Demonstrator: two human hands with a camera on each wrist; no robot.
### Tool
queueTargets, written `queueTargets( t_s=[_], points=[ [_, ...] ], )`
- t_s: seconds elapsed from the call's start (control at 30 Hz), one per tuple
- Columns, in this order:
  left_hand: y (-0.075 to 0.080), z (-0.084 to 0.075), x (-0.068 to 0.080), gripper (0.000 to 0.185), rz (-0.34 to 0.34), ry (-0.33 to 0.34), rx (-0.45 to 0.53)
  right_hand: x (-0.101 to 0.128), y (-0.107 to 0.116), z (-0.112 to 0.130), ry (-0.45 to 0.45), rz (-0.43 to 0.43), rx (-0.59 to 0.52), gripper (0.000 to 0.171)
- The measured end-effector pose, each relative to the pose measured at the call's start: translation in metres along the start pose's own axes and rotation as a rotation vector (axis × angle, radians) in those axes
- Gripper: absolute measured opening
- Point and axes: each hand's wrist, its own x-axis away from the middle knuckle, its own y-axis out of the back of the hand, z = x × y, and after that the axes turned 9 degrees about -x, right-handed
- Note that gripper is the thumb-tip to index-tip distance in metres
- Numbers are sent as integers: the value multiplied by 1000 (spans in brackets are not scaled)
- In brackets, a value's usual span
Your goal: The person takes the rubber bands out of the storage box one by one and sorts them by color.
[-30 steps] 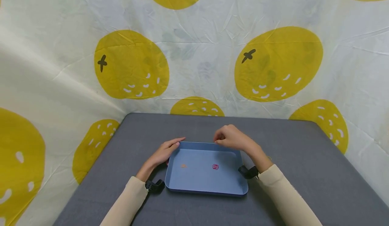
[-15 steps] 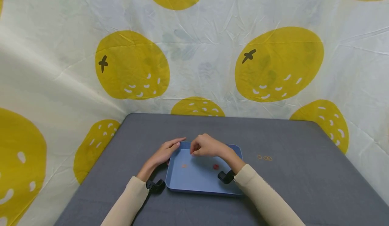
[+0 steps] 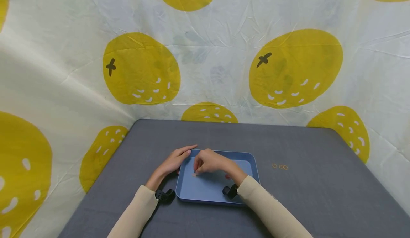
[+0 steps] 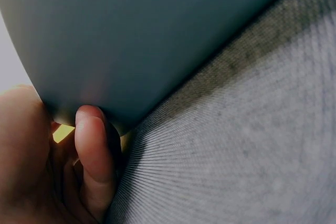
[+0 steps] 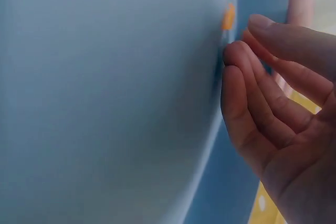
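A blue tray (image 3: 214,191) lies on the grey table (image 3: 314,195). My left hand (image 3: 184,152) rests with straight fingers on the tray's far-left corner, and its thumb (image 4: 92,150) presses the tray's outer wall (image 4: 157,35). My right hand (image 3: 199,168) reaches down into the tray, fingers loosely bent, its fingertips (image 5: 236,56) at a small orange band (image 3: 194,175) (image 5: 228,17) on the tray floor (image 5: 105,103). Nothing is pinched between them. A small red band (image 3: 227,176) shows only partly beside my right wrist.
Three small orange rings (image 3: 279,166) lie in a row on the table to the right of the tray. A cloth printed with yellow fruit (image 3: 294,67) hangs behind and on both sides. Black wrist cameras (image 3: 164,195) sit close to the tray's near edge.
My right hand has moved left and down from the tray's far rim to the orange band. As the arm shifted, the three rings on the table came into sight. My left hand has stayed put.
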Motion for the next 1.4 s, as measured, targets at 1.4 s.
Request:
queueTargets(
  t_s=[1.4],
  points=[
    [-3,1,0,42,-12,28,-5,9,0,3,-49,-93,-73,11]
  ],
)
